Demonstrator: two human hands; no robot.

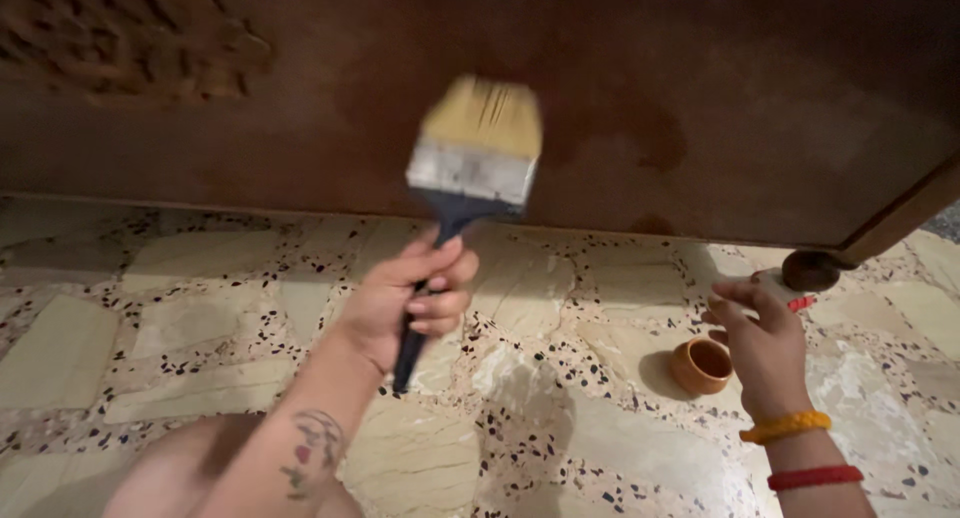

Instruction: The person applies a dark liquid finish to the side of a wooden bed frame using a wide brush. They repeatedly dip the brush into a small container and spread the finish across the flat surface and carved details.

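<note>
**Brush raised against brown panel**

The left hand (415, 298) is wrapped around the dark handle of a wide paintbrush (470, 168), bristles up against the brown wooden panel (700, 98). Further right, a small clay cup (701, 365) sits on the stone floor (180, 328), just beside the right hand (762, 338), which pinches a small object I cannot identify.

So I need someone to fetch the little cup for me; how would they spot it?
Start at the dark brown wooden panel standing on the pale stone-chip floor. Near its round foot on the right, beside the right hand, sits a small round terracotta cup. It is the only orange-brown vessel on the floor.
</note>
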